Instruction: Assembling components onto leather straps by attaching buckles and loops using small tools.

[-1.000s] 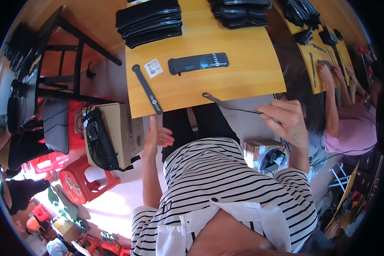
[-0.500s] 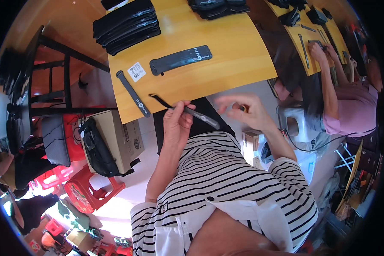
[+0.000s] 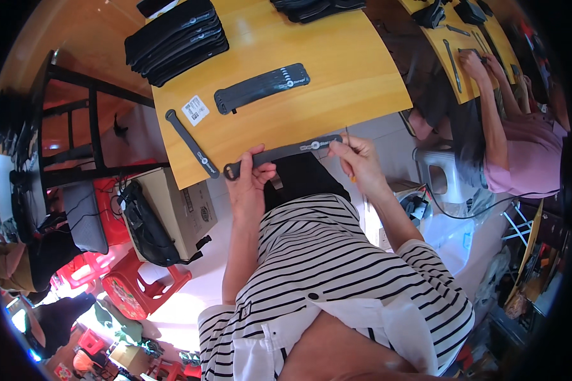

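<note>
A dark grey strap (image 3: 286,151) with white print is stretched between my two hands, just off the table's near edge. My left hand (image 3: 249,184) is closed on its left end, where a slotted, rounded tip shows. My right hand (image 3: 358,159) pinches the right end; a small yellow thing by its fingers is too small to name. Another grey strap (image 3: 192,144) lies slantwise at the table's left edge. Beyond my hands rests a flat bundle of straps (image 3: 262,89), with a white printed label (image 3: 195,110) to its left.
Black folded goods form a tall pile (image 3: 175,47) at the table's far left, with a second pile (image 3: 318,9) farther right. The yellow wooden table (image 3: 356,95) ends before my lap. A cardboard box (image 3: 187,209) and red stool (image 3: 136,286) stand left. Rightward, a co-worker's hands (image 3: 480,66) work at another table.
My right hand has come in from the right and gripped the strap's right end. The strap, earlier tilted in my left hand alone, is now pulled straight and turned print side up.
</note>
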### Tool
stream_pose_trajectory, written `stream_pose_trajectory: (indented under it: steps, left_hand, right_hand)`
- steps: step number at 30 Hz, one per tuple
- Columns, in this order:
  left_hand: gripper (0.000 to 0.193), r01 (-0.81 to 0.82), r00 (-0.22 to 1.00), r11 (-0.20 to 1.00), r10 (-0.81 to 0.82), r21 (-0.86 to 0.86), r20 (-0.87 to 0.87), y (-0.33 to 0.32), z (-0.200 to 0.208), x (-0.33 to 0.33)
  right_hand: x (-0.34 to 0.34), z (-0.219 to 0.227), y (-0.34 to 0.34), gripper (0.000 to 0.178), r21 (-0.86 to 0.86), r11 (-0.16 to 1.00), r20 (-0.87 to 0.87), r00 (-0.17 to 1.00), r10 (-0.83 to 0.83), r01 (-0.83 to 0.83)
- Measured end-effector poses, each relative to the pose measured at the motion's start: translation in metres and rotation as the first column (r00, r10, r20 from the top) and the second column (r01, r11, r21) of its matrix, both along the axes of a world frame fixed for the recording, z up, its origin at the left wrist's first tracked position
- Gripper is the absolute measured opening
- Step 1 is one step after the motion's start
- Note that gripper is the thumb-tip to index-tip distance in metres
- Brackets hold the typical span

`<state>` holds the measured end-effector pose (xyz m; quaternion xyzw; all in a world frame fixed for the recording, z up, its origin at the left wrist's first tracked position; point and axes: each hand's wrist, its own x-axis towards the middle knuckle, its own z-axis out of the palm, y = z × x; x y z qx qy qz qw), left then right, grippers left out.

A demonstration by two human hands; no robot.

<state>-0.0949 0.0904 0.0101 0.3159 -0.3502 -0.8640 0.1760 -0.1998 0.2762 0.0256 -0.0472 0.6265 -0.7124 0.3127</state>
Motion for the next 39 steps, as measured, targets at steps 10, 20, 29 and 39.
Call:
stream_pose_trajectory:
  steps: [10, 20, 29, 39]
  left_hand:
    - [0.017, 0.295, 0.94, 0.865, -0.185, -0.406, 0.288, -0.056, -0.002, -0.015]
    - [0.018, 0.078, 0.981, 0.913, 0.0, -0.4, 0.192, -0.089, -0.024, -0.05]
    - [0.009, 0.049, 0.963, 0.817, 0.115, -0.574, 0.245, -0.093, -0.044, -0.066]
    - [0.008, 0.058, 0.941, 0.778, 0.167, -0.625, 0.295, -0.091, -0.043, -0.072]
  right_hand:
    - [-0.043, -0.011, -0.027, 0.014, 0.013, 0.968, -0.095, 0.964, -0.248, 0.25]
    - [-0.1, -0.042, -0.053, 0.012, 0.196, 0.96, -0.271, 0.952, -0.142, 0.199]
    - [-0.119, -0.056, -0.065, 0.01, 0.298, 0.934, -0.321, 0.942, -0.094, 0.195]
    - [-0.119, -0.05, -0.073, 0.01, 0.429, 0.874, -0.344, 0.936, -0.077, 0.23]
